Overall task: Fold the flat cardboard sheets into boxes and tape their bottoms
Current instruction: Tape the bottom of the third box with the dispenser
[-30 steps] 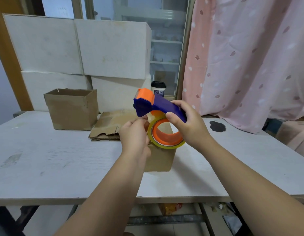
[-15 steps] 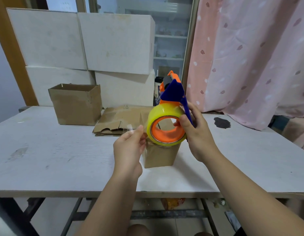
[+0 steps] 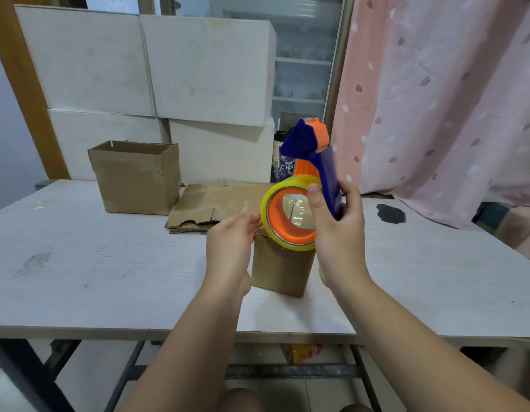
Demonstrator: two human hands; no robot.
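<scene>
Head: tape (image 3: 289, 247) between left fingers (image 3: 243, 222)

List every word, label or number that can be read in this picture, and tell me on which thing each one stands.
"CHA": on the dark patterned cup behind the tape dispenser; the dispenser hides the rest of the word.
Small printed mark on the far edge of the flat cardboard sheets: too small to read.
Markings on the orange packet under the table: too blurred to read.

Open box (image 3: 136, 176) left of sheets (image 3: 210, 203); small box (image 3: 280, 272) nearer.
</scene>
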